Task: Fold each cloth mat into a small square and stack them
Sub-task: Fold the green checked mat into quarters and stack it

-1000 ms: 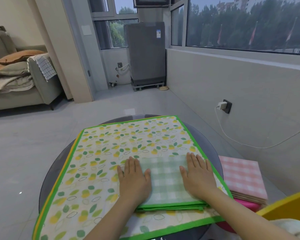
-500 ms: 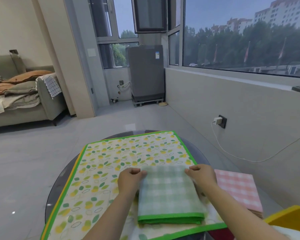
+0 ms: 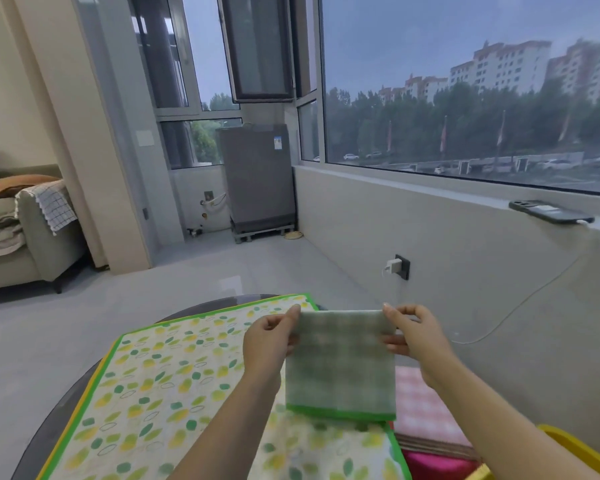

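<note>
Lifted off the leaf-print mat [image 3: 160, 386] since half a second ago, the folded green gingham mat [image 3: 340, 365] now hangs in the air above that mat's right edge, its bright green bound hem lowest. Left hand [image 3: 267, 341] pinches the top left corner between thumb and forefinger; right hand [image 3: 413, 336] pinches the top right corner the same way, the other fingers curled. The folded piece is a soft woven square of several layers. Beneath it the leaf-print mat lies flat on a round dark glass table [image 3: 66, 403], printed with yellow and green leaves, edged in green binding. To the right sits a stack of folded mats [image 3: 426, 410], pink gingham on top. A grey washing machine [image 3: 257, 174] by the window carries a small label, too blurred to read.
</note>
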